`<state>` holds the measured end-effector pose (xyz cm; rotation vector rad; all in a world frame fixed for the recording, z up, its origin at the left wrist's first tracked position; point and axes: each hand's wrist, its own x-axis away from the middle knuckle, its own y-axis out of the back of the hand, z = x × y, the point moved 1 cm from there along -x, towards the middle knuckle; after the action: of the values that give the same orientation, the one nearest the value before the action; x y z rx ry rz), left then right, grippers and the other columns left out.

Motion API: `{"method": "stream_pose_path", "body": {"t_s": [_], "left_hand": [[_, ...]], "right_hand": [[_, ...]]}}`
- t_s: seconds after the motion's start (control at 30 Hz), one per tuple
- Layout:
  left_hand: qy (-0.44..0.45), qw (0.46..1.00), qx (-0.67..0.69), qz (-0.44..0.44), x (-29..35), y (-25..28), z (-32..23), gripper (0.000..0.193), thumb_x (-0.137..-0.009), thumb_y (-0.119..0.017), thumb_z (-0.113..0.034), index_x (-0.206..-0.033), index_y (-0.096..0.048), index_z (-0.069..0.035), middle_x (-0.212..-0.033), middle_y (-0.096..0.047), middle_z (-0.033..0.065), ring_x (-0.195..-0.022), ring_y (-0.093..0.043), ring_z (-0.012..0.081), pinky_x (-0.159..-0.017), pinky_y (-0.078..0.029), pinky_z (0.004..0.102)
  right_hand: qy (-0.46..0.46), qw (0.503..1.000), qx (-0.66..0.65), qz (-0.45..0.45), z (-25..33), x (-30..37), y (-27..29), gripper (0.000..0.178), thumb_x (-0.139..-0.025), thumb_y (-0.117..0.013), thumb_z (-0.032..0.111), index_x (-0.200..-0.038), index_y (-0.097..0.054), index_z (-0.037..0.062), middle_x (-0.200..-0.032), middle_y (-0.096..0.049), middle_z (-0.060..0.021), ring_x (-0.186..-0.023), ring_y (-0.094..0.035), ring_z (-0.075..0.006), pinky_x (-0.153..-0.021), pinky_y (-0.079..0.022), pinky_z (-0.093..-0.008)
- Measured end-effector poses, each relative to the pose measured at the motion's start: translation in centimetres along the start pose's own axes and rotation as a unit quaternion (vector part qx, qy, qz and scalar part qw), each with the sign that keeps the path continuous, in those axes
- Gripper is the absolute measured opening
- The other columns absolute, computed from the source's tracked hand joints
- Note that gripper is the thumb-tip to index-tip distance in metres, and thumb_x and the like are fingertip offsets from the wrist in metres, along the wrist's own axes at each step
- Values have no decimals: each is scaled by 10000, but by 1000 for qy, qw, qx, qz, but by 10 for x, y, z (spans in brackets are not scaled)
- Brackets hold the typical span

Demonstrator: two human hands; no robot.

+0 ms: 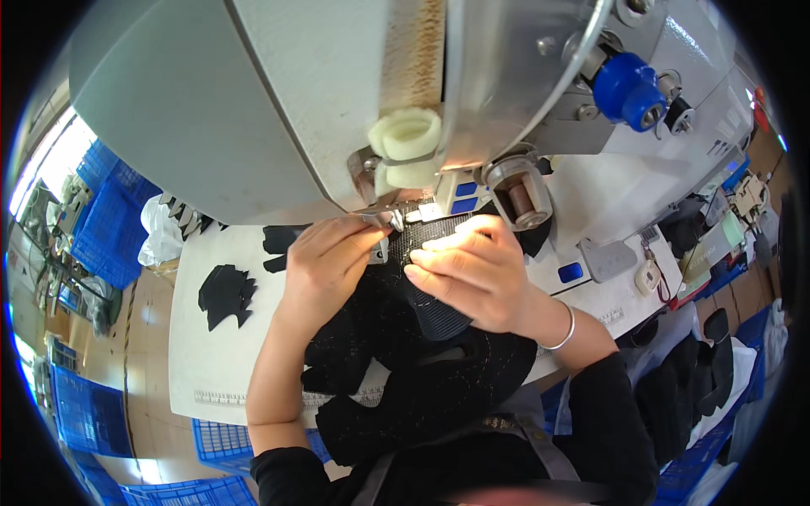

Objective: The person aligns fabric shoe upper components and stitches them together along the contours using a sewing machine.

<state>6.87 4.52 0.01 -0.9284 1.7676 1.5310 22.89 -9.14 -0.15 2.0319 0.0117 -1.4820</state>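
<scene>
One white table, one sewing machine; left grip: closure, hold unclear; right grip pinched on black fabric

A sewing workshop is shown by the sewing machine, ruler-marked worktop, cut black pieces and blue crates, seemingly stacked at left.

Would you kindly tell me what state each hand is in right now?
Left hand: curled beside the small silver metal presser foot; whether it grips anything cannot be told.
Right hand: curled over the black ribbed fabric; grip cannot be told.
</scene>
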Motion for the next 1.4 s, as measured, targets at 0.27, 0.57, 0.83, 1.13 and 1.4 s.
{"method": "stream_pose_path", "body": {"t_s": [0.27, 0.57, 0.83, 1.13, 1.4], "left_hand": [[252, 898, 247, 263, 7, 30, 16, 253, -792, -766, -132, -1013, -709, -22, -844, -710, 71, -693, -616, 121, -671, -498, 269], [326, 798, 428, 270, 8, 28, 22, 279, -924, -668, -154, -1135, -670, 28, -828, -679, -4, -740, -547, 43, -696, -465, 205], [394, 885, -83, 236, 55, 45, 114, 544, -820, -737, -227, -1315, -554, -97, -1087, -683, 145, -1017, -638, 261, -964, -429, 471], [301, 929, -90, 193, 139, 15, 149, 375, -762, -752, -56, -1080, -552, -58, -920, -648, 99, -869, -609, 242, -811, -468, 365], [383, 851, 358, 33, 33, 72, 22, 178, -782, -713, 80, -919, -645, -9, -802, -646, -17, -595, -531, 4, -508, -381, 166]], "right_hand": [[-104, 984, -131, 63, -32, 7, 8, 319, -634, -683, 44, -943, -703, 120, -983, -666, 34, -862, -580, -193, -897, -373, -375], [22, 992, 111, 50, 10, 1, 10, 136, -730, -714, 101, -861, -689, 77, -928, -652, -12, -786, -619, -144, -793, -454, -338], [-25, 993, 94, 61, -5, 4, 5, 276, -644, -676, 67, -917, -712, 67, -992, -673, -13, -898, -619, -179, -825, -423, -369], [-31, 995, 54, 73, -4, 0, 9, 386, -556, -631, 40, -935, -704, 20, -1006, -667, -63, -888, -607, -236, -787, -459, -379], [44, 994, -56, 77, 50, 23, 26, 199, -742, -667, 128, -934, -705, 91, -910, -658, -6, -838, -612, -161, -765, -467, -327]]}}
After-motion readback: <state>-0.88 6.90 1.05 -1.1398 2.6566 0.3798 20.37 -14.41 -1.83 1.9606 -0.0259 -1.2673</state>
